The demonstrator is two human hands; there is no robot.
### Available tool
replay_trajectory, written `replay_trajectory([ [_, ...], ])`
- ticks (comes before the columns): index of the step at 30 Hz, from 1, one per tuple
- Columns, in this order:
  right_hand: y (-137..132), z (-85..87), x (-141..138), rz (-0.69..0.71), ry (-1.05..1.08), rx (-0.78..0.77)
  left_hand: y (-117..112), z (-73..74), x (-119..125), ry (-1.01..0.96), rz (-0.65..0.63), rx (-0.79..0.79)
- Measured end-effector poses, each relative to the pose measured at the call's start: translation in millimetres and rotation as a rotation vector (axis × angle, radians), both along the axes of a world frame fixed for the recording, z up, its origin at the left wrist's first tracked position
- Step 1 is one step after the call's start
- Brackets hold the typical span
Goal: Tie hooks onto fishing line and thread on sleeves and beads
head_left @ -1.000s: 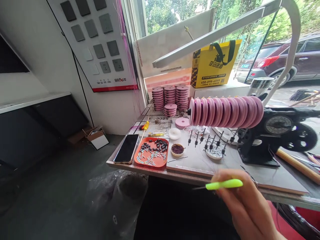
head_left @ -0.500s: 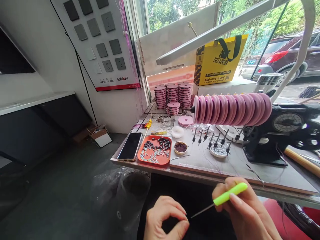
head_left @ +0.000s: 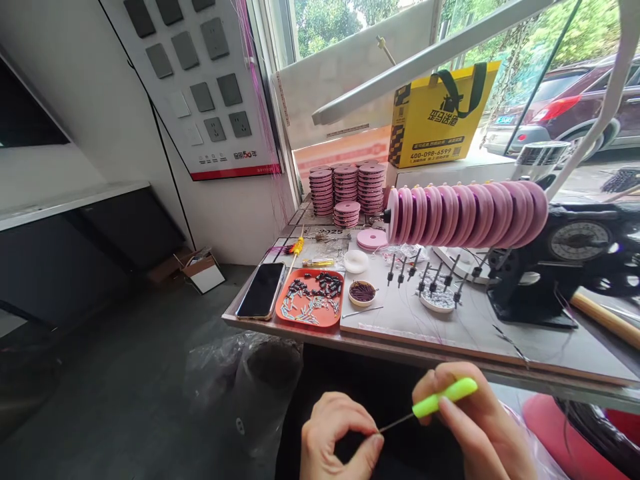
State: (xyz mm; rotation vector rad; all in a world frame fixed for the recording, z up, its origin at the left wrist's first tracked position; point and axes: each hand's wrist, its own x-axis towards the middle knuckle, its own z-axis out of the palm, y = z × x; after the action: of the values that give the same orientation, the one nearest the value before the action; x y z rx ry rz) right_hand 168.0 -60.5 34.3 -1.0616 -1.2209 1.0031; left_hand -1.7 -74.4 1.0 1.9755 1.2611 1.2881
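My right hand [head_left: 463, 420] is closed around the neon-yellow handle of a thin tool [head_left: 445, 397], which looks like a small hook or needle tool. Its slender metal shaft points left, and the tip meets the pinched thumb and forefinger of my left hand [head_left: 340, 433]. Whatever those fingertips hold is too small or hidden to make out. Both hands are below the table's front edge, over dark clothing.
A row of pink spools [head_left: 465, 215] sits on a black machine [head_left: 580, 247]. On the table are a red tray [head_left: 311, 321] of small metal and black parts, a phone [head_left: 261, 291], a bowl of dark pieces [head_left: 362, 292], a dish of pale beads [head_left: 436, 301] and stacked pink spools [head_left: 346, 188].
My right hand has moved left with the yellow-handled tool. Its tip, just apart from my left fingertips before, now reaches them. My left hand shifted slightly right.
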Motion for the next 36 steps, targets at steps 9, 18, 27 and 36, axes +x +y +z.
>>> replay_trajectory([
  [9,1.2,-3.5,-0.3,0.005,-0.017,-0.012,-0.2,2.2,-0.3,0.029,0.005,0.035],
  [18,0.5,-0.1,-1.9,-0.002,0.004,-0.034,-0.5,1.1,-0.9,0.046,-0.02,0.045],
  [27,0.5,-2.6,-0.5,0.012,-0.011,-0.018,0.1,0.8,-0.6,0.026,-0.011,0.051],
  [36,-0.9,-3.7,-0.8,0.046,-0.085,0.012,0.6,3.7,-0.9,0.076,-0.017,0.112],
])
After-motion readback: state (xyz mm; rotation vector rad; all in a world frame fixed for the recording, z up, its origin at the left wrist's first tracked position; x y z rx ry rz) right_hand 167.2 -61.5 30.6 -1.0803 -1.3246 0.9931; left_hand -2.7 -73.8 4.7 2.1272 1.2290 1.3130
